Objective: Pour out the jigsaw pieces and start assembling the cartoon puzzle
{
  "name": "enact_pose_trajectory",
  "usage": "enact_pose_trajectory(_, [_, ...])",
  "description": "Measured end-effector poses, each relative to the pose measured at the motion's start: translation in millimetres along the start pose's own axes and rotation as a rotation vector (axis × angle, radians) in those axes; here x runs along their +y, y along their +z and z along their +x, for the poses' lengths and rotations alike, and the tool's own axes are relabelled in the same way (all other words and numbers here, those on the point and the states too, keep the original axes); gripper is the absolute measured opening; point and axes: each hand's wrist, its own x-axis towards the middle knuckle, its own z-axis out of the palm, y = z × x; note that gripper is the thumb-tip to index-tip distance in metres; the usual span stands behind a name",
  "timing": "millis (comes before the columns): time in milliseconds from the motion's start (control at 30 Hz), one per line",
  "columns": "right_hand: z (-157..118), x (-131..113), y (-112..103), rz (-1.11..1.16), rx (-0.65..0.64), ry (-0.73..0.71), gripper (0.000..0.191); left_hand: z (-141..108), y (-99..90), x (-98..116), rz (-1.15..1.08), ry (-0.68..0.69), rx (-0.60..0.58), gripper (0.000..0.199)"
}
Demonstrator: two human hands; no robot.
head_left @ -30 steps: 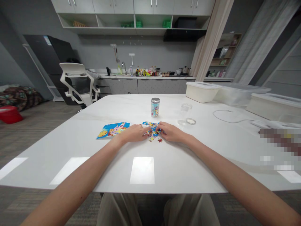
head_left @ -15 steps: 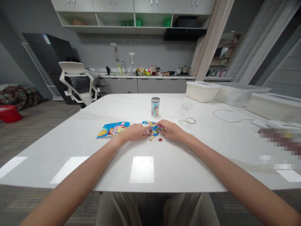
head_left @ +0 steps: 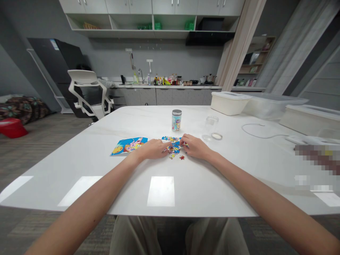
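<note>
A pile of small colourful puzzle pieces (head_left: 175,144) lies on the white table between my hands. My left hand (head_left: 156,148) touches the pile's left side, its fingers bent in among the pieces. At the right side, my right hand (head_left: 193,146) has thumb and fingers pinched at some pieces; what lies between them is too small to tell. Nearest the front edge of the pile is a dark red piece (head_left: 182,157). A bright picture sheet (head_left: 129,146) with cartoon figures lies left of my left hand. Behind the pile stands a printed can (head_left: 176,121) with a silver lid.
A clear jar (head_left: 212,122) and a round lid (head_left: 216,136) are on the white table (head_left: 127,191) to the right. Farther right are a cream box (head_left: 230,104), a clear bin (head_left: 271,106), another lidded box (head_left: 310,118) and a white cable (head_left: 251,134).
The whole view has shifted slightly, so things appear a little farther right. Both hands stay at the pile, with only small finger movement.
</note>
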Motion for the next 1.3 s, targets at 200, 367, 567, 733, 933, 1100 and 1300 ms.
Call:
enact_pose_trajectory(200, [0.7, -2.2, -2.0, 0.014, 0.033, 0.017, 0.02, -0.2, -3.8, 2.7, -0.018, -0.02, -0.015, 0.032])
enact_pose_trajectory(367, [-0.2, -2.3, -2.8, 0.068, 0.06, 0.045, 0.026, -0.5, -5.5, 5.9, -0.005, -0.021, -0.025, 0.032])
enact_pose_trajectory(567, [3.5, -3.6, -1.3, 0.295, 0.096, 0.152, 0.019, -1.0, -4.9, 7.4, 0.026, -0.019, -0.017, 0.033])
enact_pose_trajectory(733, [6.7, -3.3, 1.5, 0.548, 0.106, 0.275, 0.012, -0.3, -3.6, 8.0, 0.027, -0.018, -0.006, 0.035])
enact_pose_trajectory(933, [6.0, -5.5, 0.8, 0.601, 0.097, 0.311, 0.008, -0.3, -1.1, 7.9, 0.002, -0.027, -0.021, 0.035])
enact_pose_trajectory(1100, [7.6, -12.3, 1.1, 0.636, 0.106, 0.294, 0.005, 1.8, 4.2, 9.4, 0.028, -0.019, 0.042, 0.036])
enact_pose_trajectory(1300, [9.4, -20.2, 7.1, 0.74, 0.1, 0.313, 0.005, 5.1, 7.6, 15.1, 0.027, -0.025, 0.17, 0.038])
